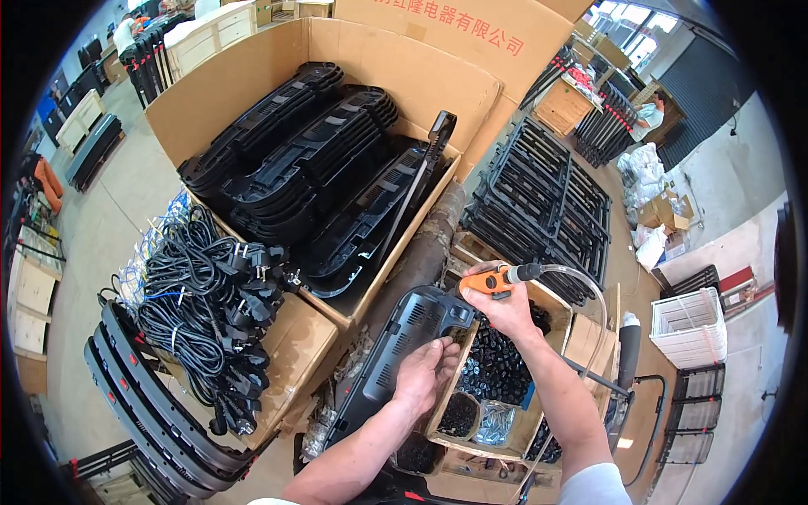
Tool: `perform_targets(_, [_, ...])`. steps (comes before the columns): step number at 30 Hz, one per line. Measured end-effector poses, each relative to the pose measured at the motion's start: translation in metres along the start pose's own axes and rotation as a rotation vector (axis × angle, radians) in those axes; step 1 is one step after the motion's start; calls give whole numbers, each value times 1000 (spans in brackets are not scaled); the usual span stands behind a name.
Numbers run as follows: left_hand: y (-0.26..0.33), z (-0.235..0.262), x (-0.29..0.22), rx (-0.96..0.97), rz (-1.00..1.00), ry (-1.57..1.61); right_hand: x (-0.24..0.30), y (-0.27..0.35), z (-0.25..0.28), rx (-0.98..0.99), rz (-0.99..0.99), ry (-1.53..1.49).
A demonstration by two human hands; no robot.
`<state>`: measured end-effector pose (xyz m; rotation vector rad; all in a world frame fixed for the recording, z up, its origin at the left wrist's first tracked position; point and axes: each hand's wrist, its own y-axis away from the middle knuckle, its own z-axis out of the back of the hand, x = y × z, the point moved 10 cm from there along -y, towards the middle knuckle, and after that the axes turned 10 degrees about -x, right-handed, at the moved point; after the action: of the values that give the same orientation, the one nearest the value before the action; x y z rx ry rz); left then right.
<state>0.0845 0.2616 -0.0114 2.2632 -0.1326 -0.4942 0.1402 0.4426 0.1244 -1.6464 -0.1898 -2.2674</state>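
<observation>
the black vented plastic cover, at six o'clock from centre, could slip if the orange air screwdriver, clasped by the right hand at four o'clock, pushes past the half-curled left hand.

Carton: leaning panel blocks us at its right edge.
Parts tray: we can reach in over its near edge.
Right hand: its forearm bars the tray's right side.
Hose: arcs beside that forearm.

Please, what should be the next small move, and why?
Perhaps brace the black vented cover with the left hand, which is at its edge: the right hand grips the orange tool near the cover's far end, where a push could shift it.
</observation>
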Motion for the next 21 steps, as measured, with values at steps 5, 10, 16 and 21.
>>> perform_targets(5, [-11,10,4,-45,81,17,-3,0,-3,-5,-40,21])
perform_targets(10, [-22,11,-4,-75,101,226,31,30,-6,-31,-68,-159])
perform_targets(16, [-31,1,-18,-24,103,422,54,68,-13,102,-101,-176])
perform_targets(21, [-26,-5,-20,45,148,435,58,71,-20,128,-80,-175])
